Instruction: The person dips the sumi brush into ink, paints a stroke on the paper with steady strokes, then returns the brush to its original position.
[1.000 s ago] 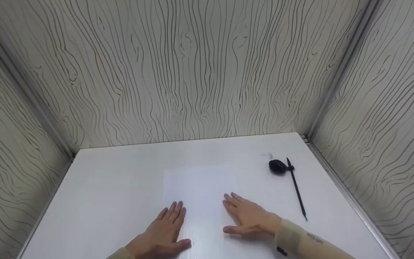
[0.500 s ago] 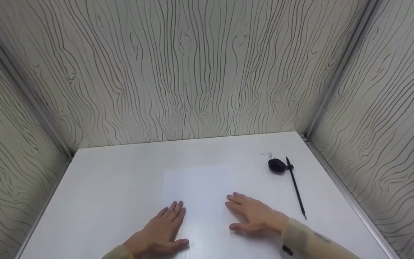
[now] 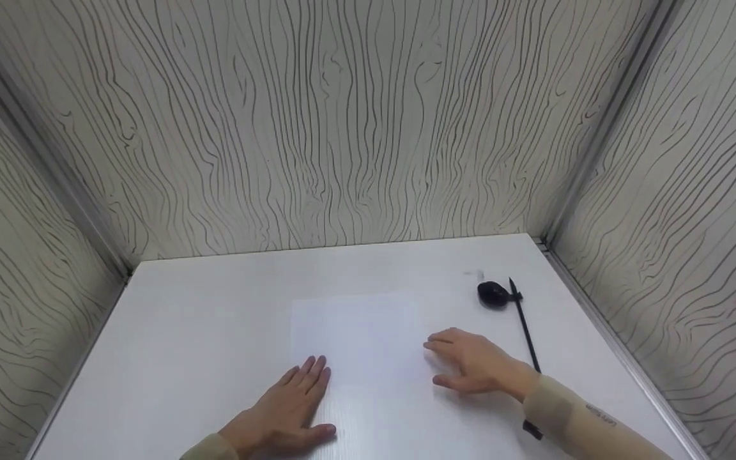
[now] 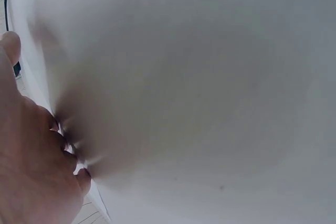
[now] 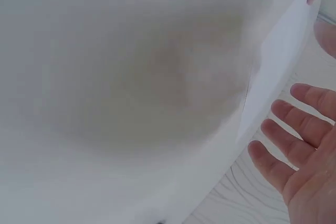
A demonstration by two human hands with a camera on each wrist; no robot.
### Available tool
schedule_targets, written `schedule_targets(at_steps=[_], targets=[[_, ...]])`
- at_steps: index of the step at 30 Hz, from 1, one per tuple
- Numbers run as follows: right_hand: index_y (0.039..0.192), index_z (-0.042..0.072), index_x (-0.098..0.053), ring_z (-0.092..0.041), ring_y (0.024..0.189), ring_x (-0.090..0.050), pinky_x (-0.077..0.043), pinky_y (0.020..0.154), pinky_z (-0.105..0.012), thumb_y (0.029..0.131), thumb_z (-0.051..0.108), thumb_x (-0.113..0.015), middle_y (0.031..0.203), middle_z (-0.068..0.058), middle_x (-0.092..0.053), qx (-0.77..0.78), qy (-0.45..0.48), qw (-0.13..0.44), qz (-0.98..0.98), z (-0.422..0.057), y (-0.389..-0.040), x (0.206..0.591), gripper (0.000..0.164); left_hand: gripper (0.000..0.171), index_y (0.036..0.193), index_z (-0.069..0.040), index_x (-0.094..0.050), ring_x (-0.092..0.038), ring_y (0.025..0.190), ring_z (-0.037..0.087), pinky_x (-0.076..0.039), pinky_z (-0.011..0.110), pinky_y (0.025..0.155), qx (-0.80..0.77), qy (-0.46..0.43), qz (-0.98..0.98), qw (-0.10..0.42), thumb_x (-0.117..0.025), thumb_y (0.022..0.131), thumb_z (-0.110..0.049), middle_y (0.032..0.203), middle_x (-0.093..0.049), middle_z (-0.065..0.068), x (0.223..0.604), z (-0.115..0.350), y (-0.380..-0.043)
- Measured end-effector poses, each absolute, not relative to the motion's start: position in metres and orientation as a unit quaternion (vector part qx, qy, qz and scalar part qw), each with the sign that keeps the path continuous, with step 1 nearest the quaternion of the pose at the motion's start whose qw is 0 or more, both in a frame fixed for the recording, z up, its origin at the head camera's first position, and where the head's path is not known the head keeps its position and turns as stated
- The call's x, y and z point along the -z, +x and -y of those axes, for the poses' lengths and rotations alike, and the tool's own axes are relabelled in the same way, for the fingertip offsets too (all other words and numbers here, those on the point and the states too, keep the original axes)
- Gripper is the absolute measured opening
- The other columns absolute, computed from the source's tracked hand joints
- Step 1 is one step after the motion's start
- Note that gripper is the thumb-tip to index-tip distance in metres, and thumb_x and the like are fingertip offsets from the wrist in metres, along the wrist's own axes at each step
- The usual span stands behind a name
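Observation:
A white sheet of paper [image 3: 361, 322] lies on the white table, its edges faint against the top. My left hand [image 3: 286, 406] rests with straight fingers at the sheet's lower left, fingertips on the paper; the left wrist view shows those fingertips pressing down. Just beyond the sheet's right edge, my right hand [image 3: 480, 363] is raised off the table, fingers relaxed and holding nothing. In the right wrist view its spread fingers [image 5: 299, 148] appear apart from the surface. Right of that hand lies a thin black brush-like stick [image 3: 524, 324], its lower end hidden behind the forearm.
A rounded, shiny black object [image 3: 493, 294] sits beside the stick's upper part, near a small black piece [image 3: 515, 298] under it. A small translucent item [image 3: 478, 275] lies behind them. Wood-patterned panels [image 3: 342, 128] enclose the table [image 3: 183, 332] at the back and sides.
My right hand has lifted off the paper's right edge and moved right and slightly forward, toward the black stick. The left hand has stayed almost in place.

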State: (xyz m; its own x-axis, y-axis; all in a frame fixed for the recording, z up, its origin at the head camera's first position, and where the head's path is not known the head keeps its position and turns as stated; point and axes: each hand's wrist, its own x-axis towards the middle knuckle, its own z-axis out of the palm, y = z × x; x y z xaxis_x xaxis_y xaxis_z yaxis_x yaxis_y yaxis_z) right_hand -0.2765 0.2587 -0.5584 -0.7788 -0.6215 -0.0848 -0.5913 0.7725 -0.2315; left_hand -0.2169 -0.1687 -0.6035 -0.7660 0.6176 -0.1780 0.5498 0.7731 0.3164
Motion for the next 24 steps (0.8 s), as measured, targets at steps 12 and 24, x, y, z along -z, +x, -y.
schedule_targets(at_steps=[12,24], targets=[[0.133,0.013,-0.078,-0.032,0.130,-0.072,-0.062,0.110,-0.055,0.101,0.034,-0.082,0.139,-0.007,-0.076,0.054,-0.331,-0.002,-0.942,-0.299,-0.288,0.552,0.038,0.109,0.179,-0.005,-0.022,-0.018,0.178,0.040,-0.022,0.064,0.142,-0.122,0.316,-0.932,0.131,-0.043,0.104,-0.080,0.191,-0.016,0.014,0.603,0.169,-0.217],[0.123,0.011,-0.080,-0.034,0.120,-0.076,-0.065,0.102,-0.054,0.096,0.021,-0.086,0.128,-0.010,-0.078,0.000,-0.336,-0.051,-0.941,-0.334,-0.299,0.544,0.030,0.105,0.177,0.001,-0.024,-0.020,0.177,0.044,-0.025,0.065,0.141,-0.114,0.331,-0.929,0.120,-0.038,0.109,-0.077,0.190,-0.016,0.020,0.601,0.170,-0.214]])
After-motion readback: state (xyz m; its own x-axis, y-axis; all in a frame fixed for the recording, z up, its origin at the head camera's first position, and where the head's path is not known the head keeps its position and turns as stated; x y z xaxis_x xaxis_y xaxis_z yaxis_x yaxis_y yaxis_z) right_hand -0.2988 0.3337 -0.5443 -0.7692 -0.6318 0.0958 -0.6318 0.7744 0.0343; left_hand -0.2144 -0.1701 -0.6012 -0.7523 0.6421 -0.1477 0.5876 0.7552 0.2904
